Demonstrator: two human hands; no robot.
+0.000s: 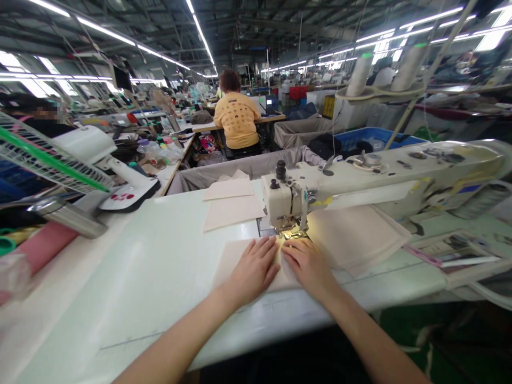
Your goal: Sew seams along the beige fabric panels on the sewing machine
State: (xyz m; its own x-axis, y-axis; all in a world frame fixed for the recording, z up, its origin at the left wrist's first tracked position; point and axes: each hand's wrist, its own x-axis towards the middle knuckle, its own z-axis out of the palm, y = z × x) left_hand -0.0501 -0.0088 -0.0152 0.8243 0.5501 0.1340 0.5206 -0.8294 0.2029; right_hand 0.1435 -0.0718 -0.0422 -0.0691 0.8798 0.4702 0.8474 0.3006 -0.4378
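Observation:
My left hand (254, 268) and my right hand (307, 265) lie flat on a piece of beige fabric (240, 260), side by side, with their fingertips near the presser foot (294, 233) of a white industrial sewing machine (282, 201). The cloth runs under the foot, and my fingers hide part of it. A larger beige fabric piece (354, 237) drapes to the right of the needle. Two flat beige panels (231, 205) lie on the white sewing table (160, 266), just left of the machine head.
A white desk fan (96, 152) and a pink roll (46, 245) stand at the left. Papers (452, 253) lie at the right. Thread cones (408, 66) rise behind the machine. Beyond are a grey cloth bin (248, 165), a blue crate (372, 140) and a seated co-worker in yellow (238, 120).

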